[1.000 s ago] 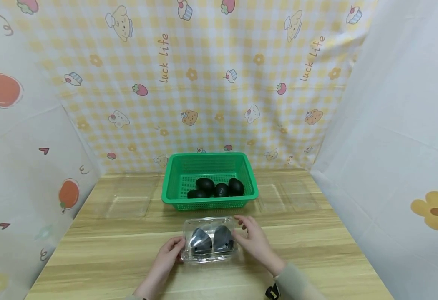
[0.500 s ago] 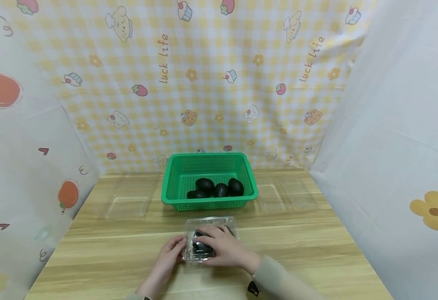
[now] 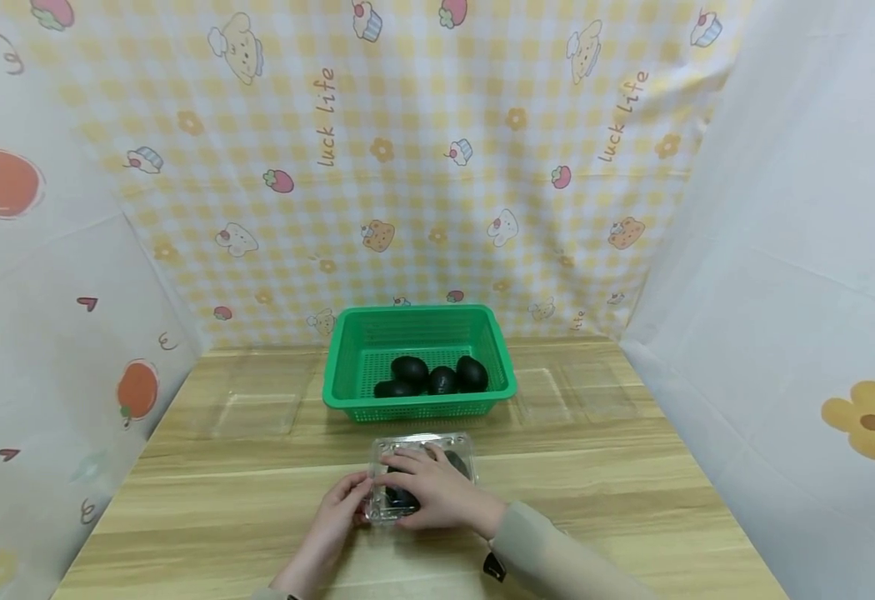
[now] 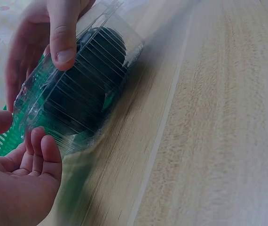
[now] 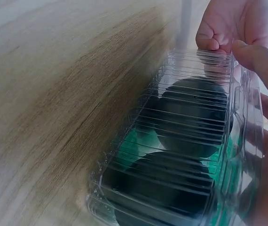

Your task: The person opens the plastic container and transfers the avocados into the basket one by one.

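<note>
A clear plastic clamshell box [image 3: 422, 439] sits on the wooden table, its lid down over dark avocados [image 5: 195, 117]. My left hand [image 3: 342, 502] pinches the box's left edge, the thumb above and the fingers curled at the side. My right hand [image 3: 441, 493] lies across the lid, fingers extended over the top and pressing on it. In the left wrist view the right thumb [image 4: 62, 44] reaches down the ribbed front wall. Part of the lid and the avocados is hidden under the right hand in the head view.
Behind the box stands a green basket [image 3: 418, 403] with several dark avocados [image 3: 410, 369]. Clear plastic containers stand at the left [image 3: 253, 414] and right [image 3: 544, 396] of it. A patterned cloth [image 3: 437, 167] hangs behind the table.
My right hand has moved left from the box's right edge onto its lid, then shifted slightly further left. The left hand stays at the left edge.
</note>
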A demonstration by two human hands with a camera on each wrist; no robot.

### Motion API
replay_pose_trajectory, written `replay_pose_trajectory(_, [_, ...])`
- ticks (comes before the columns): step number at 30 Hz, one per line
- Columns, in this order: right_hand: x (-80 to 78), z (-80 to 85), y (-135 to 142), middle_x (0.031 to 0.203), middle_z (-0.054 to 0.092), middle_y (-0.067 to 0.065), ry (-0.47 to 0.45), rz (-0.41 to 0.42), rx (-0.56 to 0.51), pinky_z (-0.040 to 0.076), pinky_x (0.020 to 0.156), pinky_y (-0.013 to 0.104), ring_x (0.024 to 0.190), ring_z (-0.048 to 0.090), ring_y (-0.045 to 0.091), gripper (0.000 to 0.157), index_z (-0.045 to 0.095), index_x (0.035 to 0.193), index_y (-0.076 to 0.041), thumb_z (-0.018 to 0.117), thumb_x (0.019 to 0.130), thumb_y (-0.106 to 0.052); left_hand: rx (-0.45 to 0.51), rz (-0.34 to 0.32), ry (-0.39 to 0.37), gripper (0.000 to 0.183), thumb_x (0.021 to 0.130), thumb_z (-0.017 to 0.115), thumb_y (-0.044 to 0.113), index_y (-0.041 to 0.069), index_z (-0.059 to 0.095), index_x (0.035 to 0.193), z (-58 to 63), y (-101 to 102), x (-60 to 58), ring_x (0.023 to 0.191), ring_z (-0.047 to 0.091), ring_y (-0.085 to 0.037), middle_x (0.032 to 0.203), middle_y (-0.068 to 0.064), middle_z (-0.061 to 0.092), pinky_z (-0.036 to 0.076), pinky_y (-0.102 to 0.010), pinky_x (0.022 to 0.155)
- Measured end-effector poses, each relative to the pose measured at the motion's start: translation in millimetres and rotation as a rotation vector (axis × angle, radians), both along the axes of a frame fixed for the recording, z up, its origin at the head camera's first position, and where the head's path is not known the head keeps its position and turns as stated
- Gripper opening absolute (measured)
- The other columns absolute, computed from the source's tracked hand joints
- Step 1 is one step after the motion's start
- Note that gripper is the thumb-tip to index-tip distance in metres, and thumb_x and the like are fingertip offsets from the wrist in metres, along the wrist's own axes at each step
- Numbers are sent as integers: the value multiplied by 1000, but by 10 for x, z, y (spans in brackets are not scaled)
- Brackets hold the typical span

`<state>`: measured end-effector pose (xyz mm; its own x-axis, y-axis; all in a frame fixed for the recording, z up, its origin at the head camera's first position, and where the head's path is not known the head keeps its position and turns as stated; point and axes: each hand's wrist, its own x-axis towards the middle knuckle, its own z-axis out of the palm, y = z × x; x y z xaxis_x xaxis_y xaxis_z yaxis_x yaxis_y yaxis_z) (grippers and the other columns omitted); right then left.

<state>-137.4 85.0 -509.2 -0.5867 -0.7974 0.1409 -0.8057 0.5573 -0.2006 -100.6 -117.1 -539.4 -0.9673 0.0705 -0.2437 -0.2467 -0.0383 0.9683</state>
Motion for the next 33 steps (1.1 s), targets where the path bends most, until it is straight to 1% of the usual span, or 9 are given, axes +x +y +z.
replay_pose_trajectory(6, [-24, -8, -1, 149, 40, -5, 23, -1, 1, 28, 106, 58, 138, 33, 15, 68, 49, 140, -35, 75, 79, -50, -8, 1, -1, 45, 100, 53, 20, -13, 46, 130, 6, -7, -3, 77, 53, -16, 96, -8, 59, 47, -24, 65])
replay_pose_trajectory(14, [-24, 15, 3, 149, 41, -6, 25, 3, 17, 29, 106, 58, 138, 34, 15, 67, 49, 141, -34, 73, 81, -50, 0, 19, 0, 42, 99, 54, 17, -13, 48, 128, 4, 7, -2, 73, 52, -15, 91, -6, 59, 47, -24, 63])
replay_pose_trajectory(20, [-13, 13, -30, 147, 45, -2, 40, -7, 38, 28, 106, 60, 137, 37, 20, 68, 52, 139, -29, 76, 77, -46, 1, 13, 6, 39, 99, 54, 16, -13, 50, 125, -2, 19, 2, 71, 51, -13, 86, -5, 57, 48, -24, 62])
replay_pose_trajectory(26, [18, -8, -74, 146, 45, -1, 69, -28, 62, 26, 107, 60, 137, 36, 21, 71, 49, 141, -24, 73, 80, -50, 1, 25, 13, 38, 97, 56, 12, -13, 50, 125, -1, 21, -2, 69, 53, -13, 90, -8, 61, 47, -24, 61])
replay_pose_trajectory(29, [15, 1, -85, 144, 47, -2, 83, -33, 56, 29, 106, 59, 136, 39, 20, 73, 50, 141, -23, 74, 79, -52, -8, 23, 16, 37, 96, 58, 11, -12, 51, 124, 3, 14, -1, 69, 53, -13, 91, -9, 62, 47, -24, 61])
replay_pose_trajectory(33, [7, 19, -89, 141, 51, -1, 84, -25, 41, 32, 104, 59, 133, 43, 21, 71, 53, 139, -22, 75, 79, -50, -18, 14, 15, 37, 96, 59, 13, -11, 52, 123, -2, 10, -3, 69, 53, -14, 87, -8, 59, 48, -25, 62])
